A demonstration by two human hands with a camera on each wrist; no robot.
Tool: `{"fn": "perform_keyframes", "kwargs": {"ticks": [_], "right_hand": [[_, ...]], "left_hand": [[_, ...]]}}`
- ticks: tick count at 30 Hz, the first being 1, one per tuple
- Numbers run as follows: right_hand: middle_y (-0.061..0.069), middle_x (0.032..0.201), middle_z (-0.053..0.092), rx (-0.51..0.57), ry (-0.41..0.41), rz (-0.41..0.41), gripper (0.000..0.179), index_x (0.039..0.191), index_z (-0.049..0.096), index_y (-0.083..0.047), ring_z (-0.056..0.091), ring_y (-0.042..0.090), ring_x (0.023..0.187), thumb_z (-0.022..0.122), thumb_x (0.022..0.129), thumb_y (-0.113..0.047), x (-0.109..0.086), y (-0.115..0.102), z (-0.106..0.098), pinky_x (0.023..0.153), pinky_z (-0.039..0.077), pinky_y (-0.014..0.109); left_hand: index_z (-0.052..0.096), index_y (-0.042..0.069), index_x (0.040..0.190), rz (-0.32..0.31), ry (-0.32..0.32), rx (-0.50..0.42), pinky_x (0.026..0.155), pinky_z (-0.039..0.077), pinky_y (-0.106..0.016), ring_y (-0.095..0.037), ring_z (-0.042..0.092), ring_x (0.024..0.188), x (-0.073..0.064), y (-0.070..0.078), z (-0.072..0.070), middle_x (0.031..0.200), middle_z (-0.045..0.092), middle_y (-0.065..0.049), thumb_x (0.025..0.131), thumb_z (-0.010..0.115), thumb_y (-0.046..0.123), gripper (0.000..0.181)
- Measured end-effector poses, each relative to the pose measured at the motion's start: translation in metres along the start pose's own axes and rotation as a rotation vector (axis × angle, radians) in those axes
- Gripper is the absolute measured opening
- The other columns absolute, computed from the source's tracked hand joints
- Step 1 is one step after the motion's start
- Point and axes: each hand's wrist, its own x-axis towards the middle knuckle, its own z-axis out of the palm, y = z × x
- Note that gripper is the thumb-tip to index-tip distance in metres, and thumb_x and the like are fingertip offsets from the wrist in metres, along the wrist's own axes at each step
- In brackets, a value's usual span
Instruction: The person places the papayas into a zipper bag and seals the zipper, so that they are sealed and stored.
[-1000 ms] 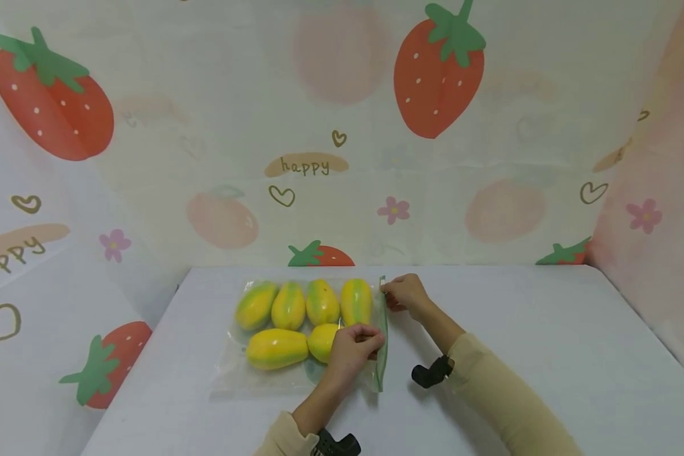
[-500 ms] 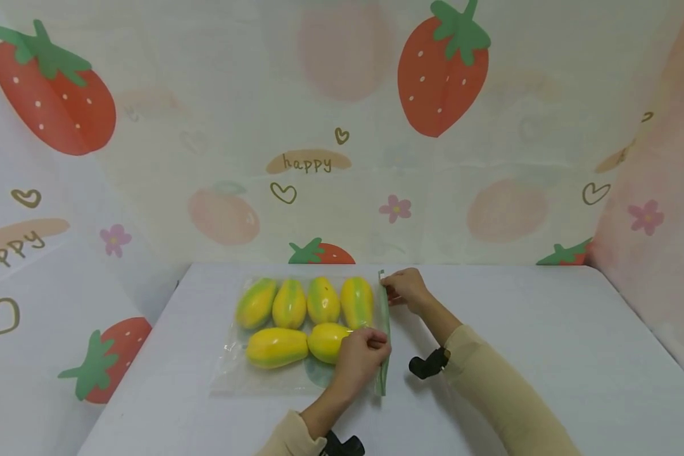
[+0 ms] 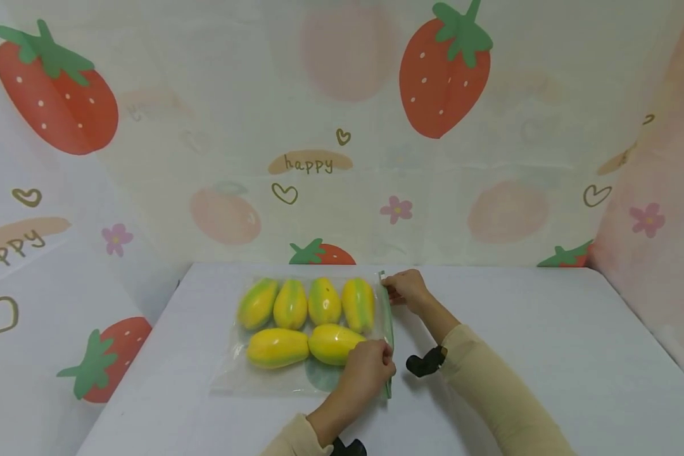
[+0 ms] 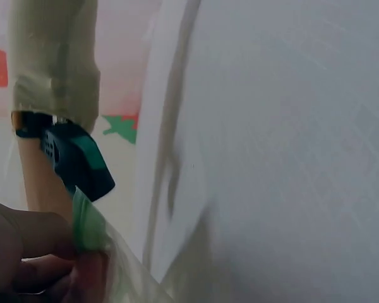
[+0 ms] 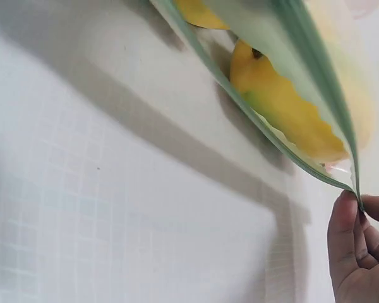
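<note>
A clear zip bag (image 3: 236,380) lies flat with its green zip edge (image 3: 389,323) on the right. Inside are several yellow papayas (image 3: 277,348) with green streaks, in two rows. My right hand (image 3: 407,291) pinches the far corner of the zip edge between thumb and finger. From the right wrist view, the two green strips (image 5: 240,104) meet at that pinch and gape apart beyond it, with a papaya (image 5: 284,107) showing between. Nearer me, my left hand (image 3: 367,370) pinches the zip edge (image 4: 88,224) with thumb and fingers, overlapping one papaya's end.
The white table (image 3: 519,361) extends around the bag, its back edge against a strawberry-printed cloth (image 3: 444,88). A black wrist camera (image 3: 426,361) sits on the right wrist, close over the table; another (image 3: 349,447) is on the left wrist.
My left hand has moved right and slightly toward me, uncovering more of the nearest papaya. The near part of the zip edge has shifted a little right; my right hand stays at the far corner.
</note>
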Motion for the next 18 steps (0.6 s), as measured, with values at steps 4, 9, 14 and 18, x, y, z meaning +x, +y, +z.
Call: {"fn": "perform_keyframes", "kwargs": {"ticks": [4,9,14,18], "right_hand": [[0.002,0.064,0.06,0.012,0.011,0.011,0.023,0.102,0.064,0.011,0.055,0.012,0.054,0.065,0.088,-0.008,0.0,-0.001,0.001,0.05,0.051,0.022],[0.002,0.067,0.061,0.016,0.017,0.019,0.025,0.104,0.063,0.01,0.056,0.012,0.056,0.065,0.088,-0.01,0.001,0.0,0.001,0.052,0.052,0.021],[0.004,0.071,0.063,0.008,0.01,0.02,0.029,0.107,0.063,0.01,0.057,0.013,0.058,0.065,0.089,-0.012,0.003,0.001,0.002,0.054,0.053,0.021],[0.005,0.073,0.063,0.001,0.002,0.024,0.029,0.108,0.062,0.01,0.057,0.013,0.058,0.065,0.089,-0.013,0.005,0.003,0.003,0.053,0.052,0.021]], "left_hand": [[0.065,0.006,0.074,0.097,0.014,0.238,0.057,0.046,-0.026,-0.013,0.052,0.059,-0.005,0.007,0.004,0.065,0.058,-0.001,0.074,0.069,0.004,0.004],[0.064,0.008,0.067,0.226,0.08,0.479,0.051,0.046,-0.028,-0.016,0.057,0.057,-0.015,0.012,0.009,0.063,0.059,-0.003,0.071,0.072,0.006,0.009],[0.064,0.009,0.062,0.288,0.025,0.498,0.046,0.041,-0.028,-0.016,0.056,0.052,-0.021,0.014,0.013,0.059,0.06,-0.002,0.072,0.071,0.01,0.012],[0.064,0.01,0.062,0.279,-0.049,0.436,0.047,0.039,-0.027,-0.013,0.053,0.051,-0.02,0.016,0.008,0.058,0.059,0.0,0.076,0.071,0.014,0.016]]}}
